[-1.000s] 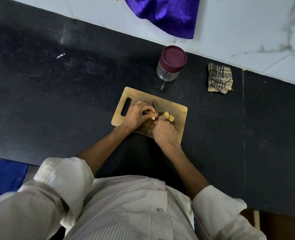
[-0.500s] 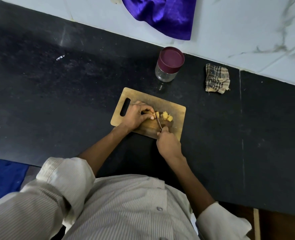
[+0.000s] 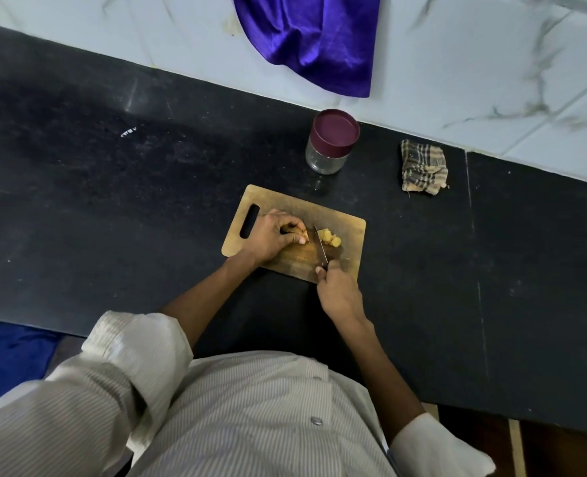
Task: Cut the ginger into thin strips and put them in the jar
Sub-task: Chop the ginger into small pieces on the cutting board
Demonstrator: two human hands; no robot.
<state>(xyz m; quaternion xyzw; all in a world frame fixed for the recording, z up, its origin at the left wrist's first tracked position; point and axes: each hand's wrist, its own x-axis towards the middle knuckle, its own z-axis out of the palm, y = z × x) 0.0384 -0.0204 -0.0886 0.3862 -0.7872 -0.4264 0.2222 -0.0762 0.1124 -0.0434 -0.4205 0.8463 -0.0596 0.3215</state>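
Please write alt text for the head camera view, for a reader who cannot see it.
On a wooden cutting board, the left hand holds a piece of ginger while the right hand grips a knife beside cut pieces. A lidded jar and a checked cloth lie beyond on the black counter.

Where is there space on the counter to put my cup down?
Left of the board the counter is bare, and also right of the rag. It is crowded on the board, where both hands work, and between jar and board.
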